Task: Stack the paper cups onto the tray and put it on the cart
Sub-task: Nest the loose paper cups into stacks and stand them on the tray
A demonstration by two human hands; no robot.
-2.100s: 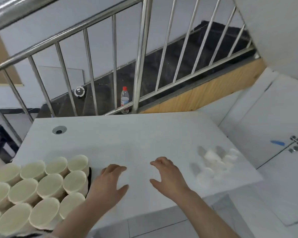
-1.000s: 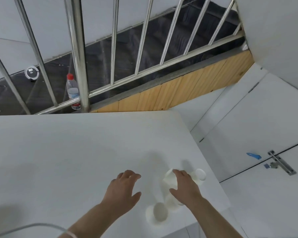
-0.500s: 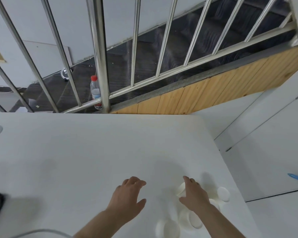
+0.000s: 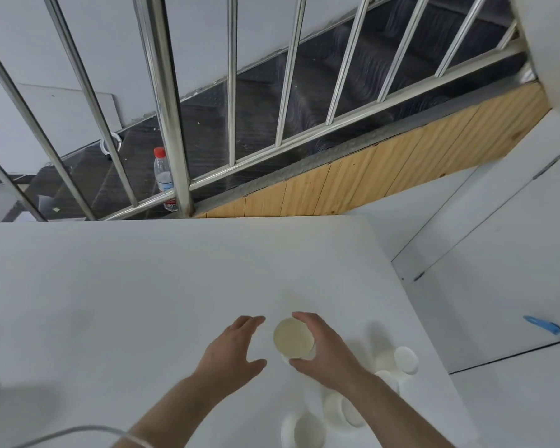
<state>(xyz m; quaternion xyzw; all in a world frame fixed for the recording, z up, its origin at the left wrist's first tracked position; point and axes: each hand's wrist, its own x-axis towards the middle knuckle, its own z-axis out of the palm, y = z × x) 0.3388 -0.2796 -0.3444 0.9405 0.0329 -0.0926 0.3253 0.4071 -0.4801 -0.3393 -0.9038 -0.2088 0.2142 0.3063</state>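
Observation:
My right hand [image 4: 325,352] grips a white paper cup [image 4: 293,336] held upright, its cream inside facing the camera, just above the white table [image 4: 126,302]. My left hand [image 4: 232,350] hovers open to the left of that cup, fingers spread, not touching it. Several more white paper cups lie tipped over near the table's right front corner: one [image 4: 405,359] right of my right wrist, another [image 4: 304,430] at the bottom edge. The tray and the cart are out of frame.
A steel stair railing [image 4: 165,105] stands behind the table's far edge, with a red-capped water bottle [image 4: 163,176] on the dark steps beyond. White floor lies to the right, past the table's edge. A white cable [image 4: 62,433] crosses the lower left.
My right hand has picked one cup out of the tipped-over pile and turned it upright, moving it left toward my left hand. The camera has swung right, so the tray of cups left the view.

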